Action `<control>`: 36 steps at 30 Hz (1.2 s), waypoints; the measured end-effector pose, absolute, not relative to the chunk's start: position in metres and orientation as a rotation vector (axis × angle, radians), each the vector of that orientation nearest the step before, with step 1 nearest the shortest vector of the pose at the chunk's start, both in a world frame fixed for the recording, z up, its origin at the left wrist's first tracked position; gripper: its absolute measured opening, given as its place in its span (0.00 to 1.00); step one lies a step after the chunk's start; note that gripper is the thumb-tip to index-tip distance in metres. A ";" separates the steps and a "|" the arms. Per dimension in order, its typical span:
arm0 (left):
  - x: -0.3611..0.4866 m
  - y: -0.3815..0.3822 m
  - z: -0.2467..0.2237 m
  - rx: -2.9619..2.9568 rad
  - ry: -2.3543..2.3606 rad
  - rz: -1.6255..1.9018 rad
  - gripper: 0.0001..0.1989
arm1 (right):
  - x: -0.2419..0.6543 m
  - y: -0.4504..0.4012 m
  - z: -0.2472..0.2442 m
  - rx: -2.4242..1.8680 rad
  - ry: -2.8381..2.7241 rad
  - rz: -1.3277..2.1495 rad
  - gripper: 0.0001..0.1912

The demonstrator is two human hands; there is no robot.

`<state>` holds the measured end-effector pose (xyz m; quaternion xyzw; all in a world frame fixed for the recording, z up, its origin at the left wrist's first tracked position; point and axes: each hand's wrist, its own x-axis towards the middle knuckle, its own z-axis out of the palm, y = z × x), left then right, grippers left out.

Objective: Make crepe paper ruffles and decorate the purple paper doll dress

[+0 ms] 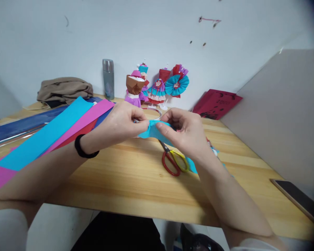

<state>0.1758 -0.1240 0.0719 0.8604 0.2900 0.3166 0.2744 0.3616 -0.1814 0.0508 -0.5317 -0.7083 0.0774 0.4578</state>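
One blue paper strip (153, 130) is pinched in the grip of left hand (127, 120) and right hand (185, 130) above the desk (115, 181), where one pair of scissors (167, 149) and one bottle (109, 82) rest.

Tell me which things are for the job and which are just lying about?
Seem part of the job:
blue paper, held by the left hand and right hand
scissors, lying close by
coloured paper strips

Probably just lying about:
phone
grey bottle
brown cloth
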 end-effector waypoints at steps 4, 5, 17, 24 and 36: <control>0.176 -0.125 0.072 2.306 0.791 0.855 0.10 | 0.360 -0.182 0.053 -1.275 -1.740 0.242 0.08; 0.176 -0.125 0.072 2.307 0.793 0.856 0.10 | 0.360 -0.182 0.053 -1.270 -1.735 0.251 0.07; 0.180 -0.121 0.062 2.293 0.718 0.929 0.11 | 0.359 -0.182 0.052 -1.250 -1.754 0.190 0.05; 0.179 -0.122 0.064 2.302 0.728 0.926 0.12 | 0.359 -0.181 0.053 -1.241 -1.746 0.201 0.06; 0.180 -0.120 0.062 2.299 0.715 0.942 0.12 | 0.362 -0.182 0.055 -1.230 -1.764 0.245 0.07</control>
